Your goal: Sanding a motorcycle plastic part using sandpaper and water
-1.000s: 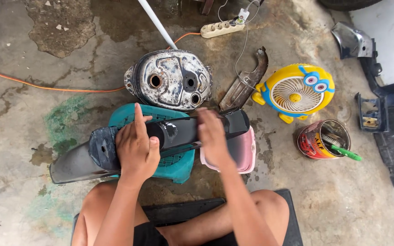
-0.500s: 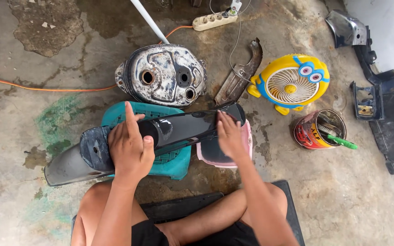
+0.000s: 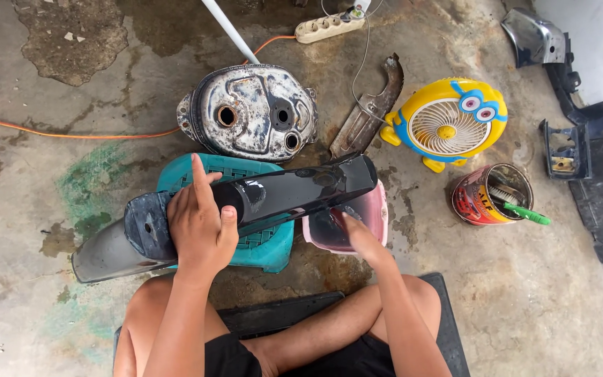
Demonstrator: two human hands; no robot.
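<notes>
A long glossy black fender [image 3: 294, 192] lies across a teal plastic stool [image 3: 266, 248] in front of me. My left hand [image 3: 200, 223] lies on the fender's left part, fingers over the top and thumb hooked on the near edge. My right hand [image 3: 354, 234] reaches down into a pink tub [image 3: 380, 209] just under the fender's right end. Its fingertips are hidden there, so what they hold cannot be seen. My crossed bare legs are at the bottom.
A worn metal fuel tank [image 3: 252, 115] lies behind the stool. To its right are a rusty curved cover [image 3: 371, 112] and a yellow desk fan [image 3: 448, 126]. A can [image 3: 479, 199] holds a green brush [image 3: 525, 213]. Dark body panels [image 3: 594, 174] lie far right; a power strip [image 3: 329, 26] and an orange cable [image 3: 71, 132] lie further back.
My right hand has left the top of the fender's right end and dropped into the pink tub. My left hand stays on the fender.
</notes>
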